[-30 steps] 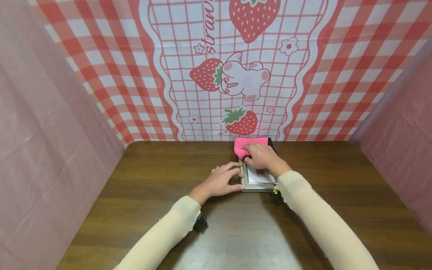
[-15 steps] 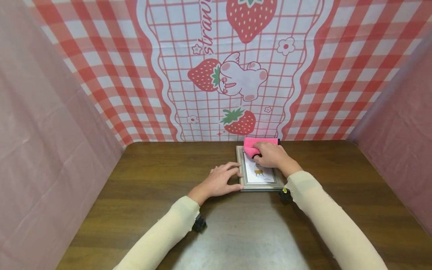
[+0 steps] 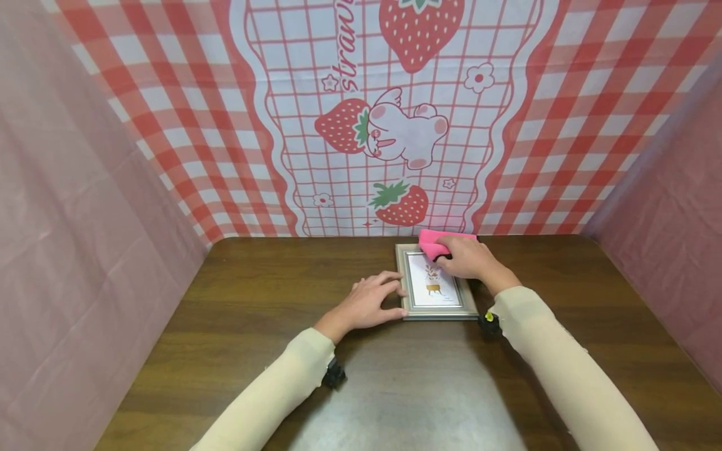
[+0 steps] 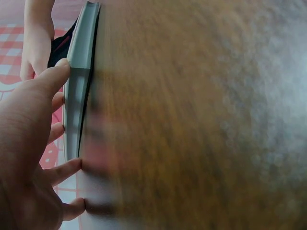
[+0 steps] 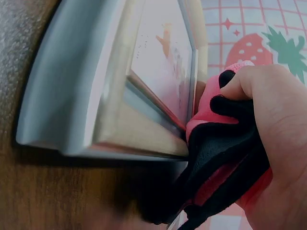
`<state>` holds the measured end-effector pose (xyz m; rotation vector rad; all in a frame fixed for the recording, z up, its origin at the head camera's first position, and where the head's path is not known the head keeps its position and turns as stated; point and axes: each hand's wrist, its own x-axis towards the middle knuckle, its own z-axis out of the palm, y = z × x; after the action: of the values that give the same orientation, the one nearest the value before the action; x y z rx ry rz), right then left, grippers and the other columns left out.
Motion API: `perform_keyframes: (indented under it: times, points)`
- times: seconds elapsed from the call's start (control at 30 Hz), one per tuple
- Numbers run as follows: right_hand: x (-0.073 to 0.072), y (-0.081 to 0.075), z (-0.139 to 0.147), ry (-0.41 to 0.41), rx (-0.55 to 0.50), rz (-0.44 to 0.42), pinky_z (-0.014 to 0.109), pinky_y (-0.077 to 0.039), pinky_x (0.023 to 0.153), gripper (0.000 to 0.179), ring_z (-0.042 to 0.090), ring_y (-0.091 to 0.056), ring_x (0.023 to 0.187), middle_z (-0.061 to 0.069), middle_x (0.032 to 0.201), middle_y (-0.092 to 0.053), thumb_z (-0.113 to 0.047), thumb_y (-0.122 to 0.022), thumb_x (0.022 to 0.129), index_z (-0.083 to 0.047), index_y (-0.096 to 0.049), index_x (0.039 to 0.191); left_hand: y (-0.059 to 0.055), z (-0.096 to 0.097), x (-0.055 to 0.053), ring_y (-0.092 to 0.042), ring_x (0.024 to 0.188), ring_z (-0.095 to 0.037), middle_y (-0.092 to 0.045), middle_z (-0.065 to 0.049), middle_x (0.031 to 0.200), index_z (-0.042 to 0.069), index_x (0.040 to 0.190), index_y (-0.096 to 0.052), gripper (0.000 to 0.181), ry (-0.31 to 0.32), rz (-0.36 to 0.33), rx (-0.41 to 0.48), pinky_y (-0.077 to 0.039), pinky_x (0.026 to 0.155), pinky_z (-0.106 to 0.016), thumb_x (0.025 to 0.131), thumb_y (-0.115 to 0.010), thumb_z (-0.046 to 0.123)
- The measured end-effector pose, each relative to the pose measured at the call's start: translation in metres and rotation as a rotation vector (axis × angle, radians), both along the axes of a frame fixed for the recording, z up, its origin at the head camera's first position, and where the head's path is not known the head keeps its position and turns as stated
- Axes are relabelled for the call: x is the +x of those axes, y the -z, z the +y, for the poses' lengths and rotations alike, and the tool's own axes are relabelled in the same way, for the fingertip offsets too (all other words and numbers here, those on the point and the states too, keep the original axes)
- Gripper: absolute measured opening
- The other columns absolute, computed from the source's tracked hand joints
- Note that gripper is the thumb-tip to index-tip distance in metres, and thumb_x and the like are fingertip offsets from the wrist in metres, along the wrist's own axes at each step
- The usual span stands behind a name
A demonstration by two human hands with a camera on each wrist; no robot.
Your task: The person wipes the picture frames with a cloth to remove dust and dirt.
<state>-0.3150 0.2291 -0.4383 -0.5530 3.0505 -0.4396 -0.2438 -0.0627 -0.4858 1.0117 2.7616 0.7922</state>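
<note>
A picture frame (image 3: 442, 313) with a pale, silvery border lies flat on the table, its white print (image 3: 420, 285) showing a plant in a yellow pot. My left hand (image 3: 372, 302) rests along the frame's left side, thumb and fingertips at its edge. In the left wrist view the thumb touches the frame's side (image 4: 76, 103) and two fingertips reach down to the tabletop. My right hand (image 3: 474, 260) grips a folded pink cloth (image 3: 431, 244) with black edging over the frame's far right corner. The right wrist view shows the bunched cloth (image 5: 208, 103) against the frame's border, under curled fingers.
The brown wooden table (image 3: 271, 288) ends at a strawberry-print checked cloth backdrop (image 3: 350, 188) just behind the frame. Pink fabric walls (image 3: 73, 219) stand at both sides. A small black camera (image 3: 335, 374) hangs under the left wrist, another (image 3: 489, 322) under the right.
My right hand has slid the pink cloth rightward across the top of the frame, uncovering more of the print and border. My left hand has stayed at the left edge.
</note>
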Motion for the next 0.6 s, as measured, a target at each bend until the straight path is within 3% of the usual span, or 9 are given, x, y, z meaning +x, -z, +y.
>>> perform_keyframes:
  times: [0.1, 0.2, 0.43, 0.57, 0.6]
  points:
    - [-0.001, 0.001, 0.002, 0.010, -0.019, 0.005, 0.064, -0.058, 0.096, 0.051, 0.033, -0.068, 0.109, 0.016, 0.137, -0.077, -0.030, -0.070, 0.101, -0.008, -0.070, 0.148, -0.009, 0.000, 0.006, -0.055, 0.155, -0.044, -0.050, -0.004, 0.176, 0.023, 0.139, -0.075, 0.044, 0.003, -0.009, -0.005, -0.034, 0.126, -0.085, 0.106, -0.072, 0.053]
    - [-0.001, 0.000, 0.001, 0.006, -0.036, 0.001, 0.065, -0.058, 0.097, 0.051, 0.034, -0.069, 0.111, 0.017, 0.139, -0.077, -0.030, -0.069, 0.102, -0.007, -0.070, 0.147, -0.010, 0.000, 0.007, -0.054, 0.156, -0.044, -0.050, -0.005, 0.177, 0.023, 0.140, -0.074, 0.044, 0.000, -0.009, -0.012, -0.033, 0.127, -0.085, 0.106, -0.072, 0.051]
    - [0.000, 0.000, -0.002, -0.014, -0.030, -0.003, 0.069, -0.057, 0.103, 0.051, 0.037, -0.072, 0.121, 0.019, 0.145, -0.075, -0.029, -0.068, 0.103, -0.005, -0.070, 0.148, 0.002, -0.001, -0.001, -0.056, 0.155, -0.043, -0.050, -0.001, 0.176, 0.027, 0.138, -0.075, 0.047, 0.001, 0.006, -0.002, -0.035, 0.125, -0.084, 0.107, -0.067, 0.061]
    - [0.001, -0.001, -0.003, -0.005, -0.023, -0.008, 0.071, -0.056, 0.105, 0.053, 0.041, -0.072, 0.128, 0.020, 0.149, -0.074, -0.029, -0.068, 0.103, -0.005, -0.069, 0.150, 0.002, -0.001, -0.002, -0.054, 0.157, -0.045, -0.049, -0.002, 0.177, 0.027, 0.138, -0.075, 0.046, 0.006, -0.012, 0.012, -0.033, 0.126, -0.086, 0.106, -0.069, 0.059]
    - [0.001, -0.001, -0.003, -0.003, -0.025, -0.007, 0.071, -0.056, 0.105, 0.053, 0.041, -0.072, 0.130, 0.021, 0.150, -0.073, -0.029, -0.068, 0.103, -0.005, -0.069, 0.150, -0.003, -0.001, 0.001, -0.052, 0.159, -0.046, -0.049, -0.003, 0.178, 0.025, 0.139, -0.075, 0.046, 0.006, -0.032, 0.020, -0.030, 0.127, -0.086, 0.105, -0.072, 0.056]
